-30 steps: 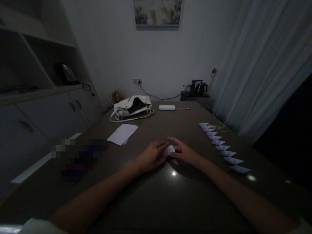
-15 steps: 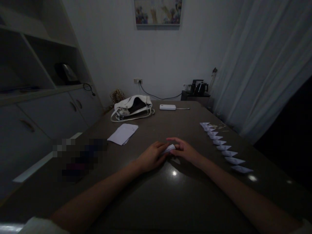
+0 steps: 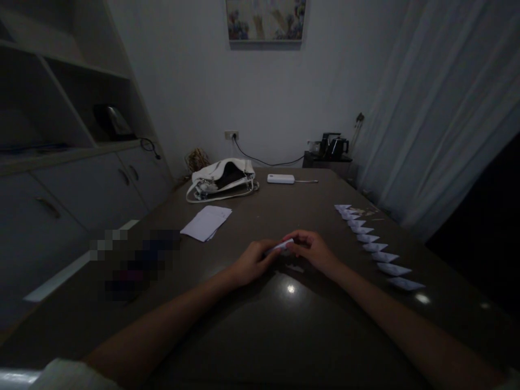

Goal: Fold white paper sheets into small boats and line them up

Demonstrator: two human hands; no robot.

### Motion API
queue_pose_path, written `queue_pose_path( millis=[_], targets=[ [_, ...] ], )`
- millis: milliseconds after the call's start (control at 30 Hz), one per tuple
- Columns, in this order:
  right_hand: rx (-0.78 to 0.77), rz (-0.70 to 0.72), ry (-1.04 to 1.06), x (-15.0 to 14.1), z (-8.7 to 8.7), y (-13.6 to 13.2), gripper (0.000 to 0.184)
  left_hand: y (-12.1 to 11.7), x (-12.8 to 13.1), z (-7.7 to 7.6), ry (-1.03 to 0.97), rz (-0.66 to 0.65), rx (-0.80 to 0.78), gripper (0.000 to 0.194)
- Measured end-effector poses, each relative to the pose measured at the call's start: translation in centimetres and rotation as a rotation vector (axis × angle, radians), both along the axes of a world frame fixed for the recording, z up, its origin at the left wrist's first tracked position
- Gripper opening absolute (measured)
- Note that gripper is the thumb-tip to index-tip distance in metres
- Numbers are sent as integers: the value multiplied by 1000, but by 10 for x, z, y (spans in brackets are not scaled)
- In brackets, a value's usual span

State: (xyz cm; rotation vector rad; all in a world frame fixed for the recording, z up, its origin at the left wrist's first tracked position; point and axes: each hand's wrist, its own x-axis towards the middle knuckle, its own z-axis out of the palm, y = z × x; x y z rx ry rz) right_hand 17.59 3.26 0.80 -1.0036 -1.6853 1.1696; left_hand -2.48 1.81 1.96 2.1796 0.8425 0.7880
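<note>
Between my two hands, just above the middle of the table [image 3: 244, 325], is a small folded piece of white paper [image 3: 285, 245]. My left hand [image 3: 255, 262] grips its left end, thumb toward me and fingers behind. At the other end, my right hand [image 3: 312, 250] pinches the paper between thumb and index finger. The fingers cover much of the paper, so its full shape is hidden. To the right, several folded white paper boats [image 3: 379, 257] stand in a slanting row. A stack of flat white paper sheets [image 3: 206, 223] lies left of my hands.
At the table's far end are a white handbag [image 3: 222, 179] and a white power bank [image 3: 280, 179] with a short cable. Small scraps [image 3: 365, 211] lie near the far boats. A blurred-out dark patch [image 3: 142, 265] covers something at left. Cabinets [image 3: 89, 189] line the left wall.
My right hand's fingers have closed onto the paper's right end, where they were more spread before. The paper has risen slightly, with both hands still on it.
</note>
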Motion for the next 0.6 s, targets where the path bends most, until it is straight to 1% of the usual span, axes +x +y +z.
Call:
queue_pose_path(
  millis=[267, 400, 533, 600],
  targets=[
    [-17, -19, 17, 0, 0, 0, 29, 2, 1, -5, -62, -44, -196, 47],
    [-58, -13, 41, -1, 0, 0, 32, 3, 2, -7, -94, -66, -214, 47],
    [-60, 6, 54, -1, -1, 1, 32, 4, 3, -9, -103, -54, -208, 46],
    [-91, 9, 57, -1, -1, 0, 32, 4, 3, -10, -107, -54, -220, 46]
  ],
)
